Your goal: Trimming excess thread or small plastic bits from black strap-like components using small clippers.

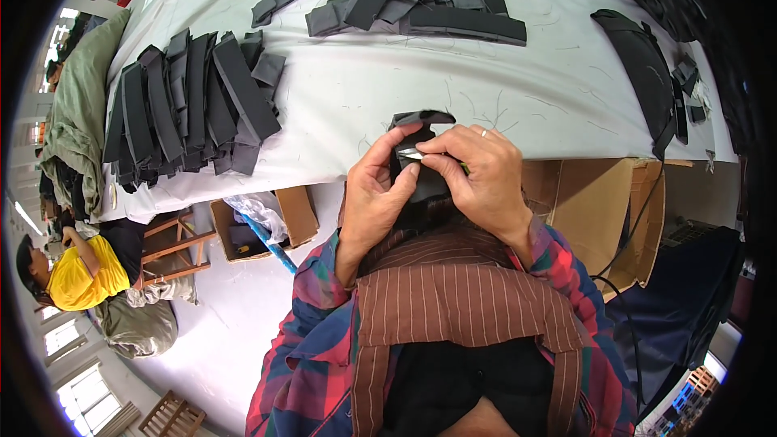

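Observation:
Just in front of the table's near edge, my left hand (378, 186) grips a folded dark fabric strip (422, 186) between thumb and fingers. Its curled upper end rises above my fingertips. My right hand (479, 178) pinches a small slim tool (411, 154) with a pale tip and a bit of green showing by the fingers; its exact kind is mostly hidden. That tip lies against the strip, close to my left thumb. The lower end of the strip hangs toward my brown striped apron (469, 299).
Dark fabric strips (194, 105) lie in a row on the white-covered table (340, 97), with another heap (421, 0) farther back. Loose threads are scattered nearby. At right are a black curved piece (635, 65) and a cardboard box (595, 202). A person in yellow (89, 275) sits left.

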`<state>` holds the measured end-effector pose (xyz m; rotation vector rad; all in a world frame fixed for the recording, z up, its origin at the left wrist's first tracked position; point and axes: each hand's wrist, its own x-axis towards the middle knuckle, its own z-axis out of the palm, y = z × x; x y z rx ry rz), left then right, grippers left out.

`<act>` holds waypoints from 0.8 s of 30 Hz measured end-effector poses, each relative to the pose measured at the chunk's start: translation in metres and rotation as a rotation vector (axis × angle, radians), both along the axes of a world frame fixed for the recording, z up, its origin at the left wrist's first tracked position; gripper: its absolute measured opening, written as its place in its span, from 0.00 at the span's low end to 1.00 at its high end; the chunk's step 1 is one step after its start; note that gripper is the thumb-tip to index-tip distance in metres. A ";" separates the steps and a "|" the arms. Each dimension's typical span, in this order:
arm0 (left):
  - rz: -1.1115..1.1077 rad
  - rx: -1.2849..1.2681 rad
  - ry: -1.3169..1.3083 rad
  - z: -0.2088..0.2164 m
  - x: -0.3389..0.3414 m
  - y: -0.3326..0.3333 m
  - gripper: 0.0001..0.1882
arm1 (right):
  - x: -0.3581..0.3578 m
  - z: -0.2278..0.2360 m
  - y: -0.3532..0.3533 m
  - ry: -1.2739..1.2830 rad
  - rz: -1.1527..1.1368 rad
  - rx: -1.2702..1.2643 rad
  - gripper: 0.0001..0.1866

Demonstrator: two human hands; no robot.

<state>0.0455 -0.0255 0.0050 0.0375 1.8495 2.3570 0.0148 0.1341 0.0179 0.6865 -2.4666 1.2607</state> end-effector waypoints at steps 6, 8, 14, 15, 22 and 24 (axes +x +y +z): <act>0.078 0.276 -0.140 -0.007 0.001 -0.007 0.14 | 0.001 0.008 0.011 -0.184 -0.027 -0.150 0.05; 0.074 0.336 -0.172 -0.004 0.000 -0.010 0.13 | 0.002 0.007 0.012 -0.200 -0.032 -0.142 0.05; 0.094 0.242 -0.264 -0.002 -0.003 -0.008 0.21 | 0.006 0.007 0.013 -0.256 -0.023 -0.146 0.06; 0.092 0.241 -0.265 -0.001 -0.003 -0.007 0.21 | 0.006 0.007 0.013 -0.268 -0.023 -0.137 0.06; 0.087 0.200 -0.224 0.004 -0.004 -0.005 0.21 | 0.007 0.008 0.015 -0.230 -0.037 -0.069 0.04; 0.093 0.203 -0.226 0.004 -0.003 -0.005 0.21 | 0.007 0.007 0.015 -0.201 -0.051 -0.047 0.04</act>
